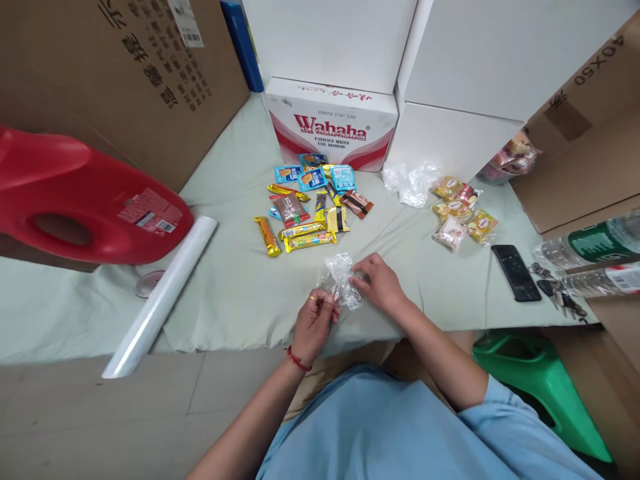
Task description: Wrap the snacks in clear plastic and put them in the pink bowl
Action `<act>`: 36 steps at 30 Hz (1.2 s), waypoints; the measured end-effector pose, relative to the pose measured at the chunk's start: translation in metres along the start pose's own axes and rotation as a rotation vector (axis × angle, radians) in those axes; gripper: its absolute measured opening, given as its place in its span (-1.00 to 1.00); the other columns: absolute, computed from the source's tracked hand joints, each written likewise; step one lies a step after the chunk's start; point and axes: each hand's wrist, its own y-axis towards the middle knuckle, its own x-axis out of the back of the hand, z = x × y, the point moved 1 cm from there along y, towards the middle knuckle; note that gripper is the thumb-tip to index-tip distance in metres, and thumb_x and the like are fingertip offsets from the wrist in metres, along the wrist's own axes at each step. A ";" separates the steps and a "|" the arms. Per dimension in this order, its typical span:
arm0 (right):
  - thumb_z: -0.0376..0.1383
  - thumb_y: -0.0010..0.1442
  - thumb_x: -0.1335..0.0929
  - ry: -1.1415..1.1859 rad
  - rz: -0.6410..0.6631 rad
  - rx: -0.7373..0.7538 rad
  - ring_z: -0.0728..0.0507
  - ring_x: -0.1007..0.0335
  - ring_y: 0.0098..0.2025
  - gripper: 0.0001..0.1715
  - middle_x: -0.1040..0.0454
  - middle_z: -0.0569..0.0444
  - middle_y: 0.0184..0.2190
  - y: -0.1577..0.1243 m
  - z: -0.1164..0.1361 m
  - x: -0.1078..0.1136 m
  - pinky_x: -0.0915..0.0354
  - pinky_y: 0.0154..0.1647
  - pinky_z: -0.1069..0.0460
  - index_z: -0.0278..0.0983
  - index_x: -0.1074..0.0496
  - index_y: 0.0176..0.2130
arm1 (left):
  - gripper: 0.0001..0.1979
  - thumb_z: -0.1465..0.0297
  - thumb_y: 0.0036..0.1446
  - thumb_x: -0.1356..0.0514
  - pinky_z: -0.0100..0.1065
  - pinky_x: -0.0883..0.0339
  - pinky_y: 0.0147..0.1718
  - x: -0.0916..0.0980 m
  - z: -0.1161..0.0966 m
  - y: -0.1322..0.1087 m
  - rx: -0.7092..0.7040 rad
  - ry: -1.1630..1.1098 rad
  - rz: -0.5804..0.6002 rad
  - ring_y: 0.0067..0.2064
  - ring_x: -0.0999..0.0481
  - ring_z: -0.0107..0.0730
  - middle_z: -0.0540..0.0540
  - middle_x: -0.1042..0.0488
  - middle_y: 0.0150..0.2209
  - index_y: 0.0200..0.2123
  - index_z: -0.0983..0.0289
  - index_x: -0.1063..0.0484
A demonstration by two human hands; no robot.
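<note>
With our left hand (314, 325) we pinch a clear, crinkled plastic bag (343, 276) near the front edge of the cloth-covered desk (395, 230), and the bent fingers of our right hand (382, 285) touch its other side, though whether they grip we cannot tell. Beyond lie glossy wrapped snacks (309, 241), flat squares and slim bars; wrinkled bare cloth (240, 300) leaves room leftward, up to a smooth white roll (161, 299) jutting past the desk's edge.

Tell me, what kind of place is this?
Maybe a storeroom work corner: a Wahaha water carton and wrapped snacks sit on a cloth-covered table, with a big cardboard box at the left.
</note>
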 end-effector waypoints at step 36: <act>0.37 0.21 -0.21 0.677 0.045 -0.422 -0.14 -0.42 -0.29 -0.21 -0.54 -0.07 -0.26 -0.039 -0.021 0.070 -0.35 -0.48 0.05 -0.24 -0.53 -0.19 | -0.88 0.49 0.29 -0.18 -0.30 -0.53 -0.13 -0.004 -0.012 -0.028 -1.080 0.951 0.141 -0.08 -0.60 -0.31 0.21 -0.58 -0.05 -0.14 0.24 -0.49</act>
